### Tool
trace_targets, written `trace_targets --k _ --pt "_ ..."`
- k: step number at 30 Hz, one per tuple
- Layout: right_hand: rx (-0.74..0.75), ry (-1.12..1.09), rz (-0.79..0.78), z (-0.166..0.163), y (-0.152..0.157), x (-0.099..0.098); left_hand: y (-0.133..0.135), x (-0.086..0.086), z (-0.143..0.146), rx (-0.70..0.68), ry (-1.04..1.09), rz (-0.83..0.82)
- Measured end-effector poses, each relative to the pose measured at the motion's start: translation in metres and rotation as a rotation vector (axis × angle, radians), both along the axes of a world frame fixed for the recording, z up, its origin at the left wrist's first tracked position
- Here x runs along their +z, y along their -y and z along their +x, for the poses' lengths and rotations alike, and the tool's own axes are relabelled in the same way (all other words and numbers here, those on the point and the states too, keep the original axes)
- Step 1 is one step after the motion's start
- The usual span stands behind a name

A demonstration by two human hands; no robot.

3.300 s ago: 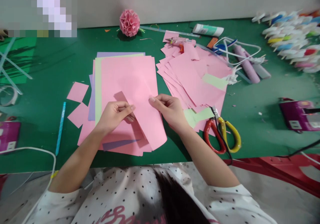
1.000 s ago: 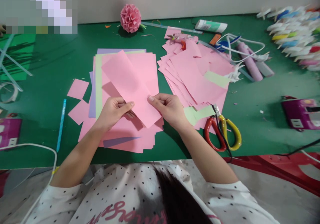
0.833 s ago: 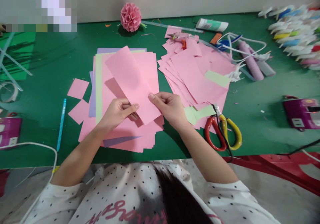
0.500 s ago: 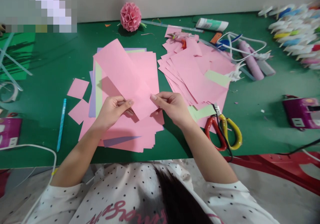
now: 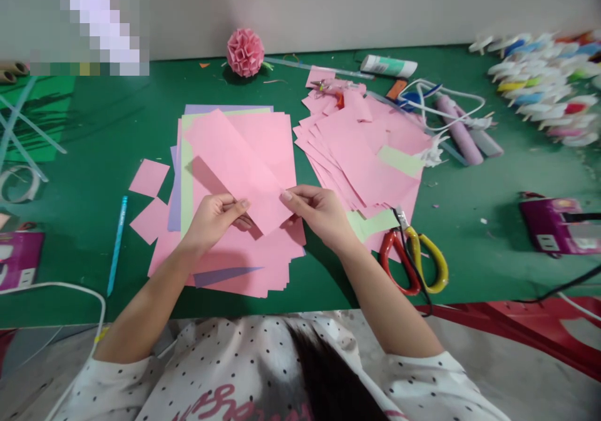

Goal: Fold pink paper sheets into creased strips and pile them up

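Observation:
A long pink paper strip is held slantwise between my two hands. My left hand pinches its lower left edge, thumb on top. At the strip's right corner, my right hand grips it between thumb and fingers. Underneath lies a stack of pink sheets, with green paper and purple paper showing along its left side. Just left of the stack rest two small pink squares.
A blue pencil lies on the left. Right of my hands are a loose pink paper pile, scissors, a glue gun and glued white pieces. A pink paper ball stands at the back.
The far end of the strip has come down closer to the stack. Both hands keep their grip. The whole view has shifted slightly, with the table appearing lower.

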State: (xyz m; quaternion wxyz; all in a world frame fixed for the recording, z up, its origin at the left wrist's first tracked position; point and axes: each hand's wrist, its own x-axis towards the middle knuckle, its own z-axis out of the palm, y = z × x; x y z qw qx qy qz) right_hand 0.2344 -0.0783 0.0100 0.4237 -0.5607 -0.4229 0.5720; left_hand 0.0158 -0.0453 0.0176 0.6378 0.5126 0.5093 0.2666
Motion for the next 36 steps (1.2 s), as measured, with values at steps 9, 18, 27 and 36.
trace_targets --k 9,18,27,36 --pt "-0.296 0.519 0.366 -0.001 0.0 -0.005 0.011 0.004 -0.002 0.144 -0.172 0.296" --pt "0.05 1.255 0.831 -0.026 0.007 -0.033 0.013 -0.009 -0.004 -0.366 -0.79 1.145" --pt "0.216 1.32 0.867 -0.039 0.028 -0.017 -0.014 -0.03 -0.016 -0.518 -0.906 1.132" --pt "0.421 1.207 0.938 -0.036 0.05 -0.013 -0.017 -0.023 -0.012 -0.571 -0.855 1.143"
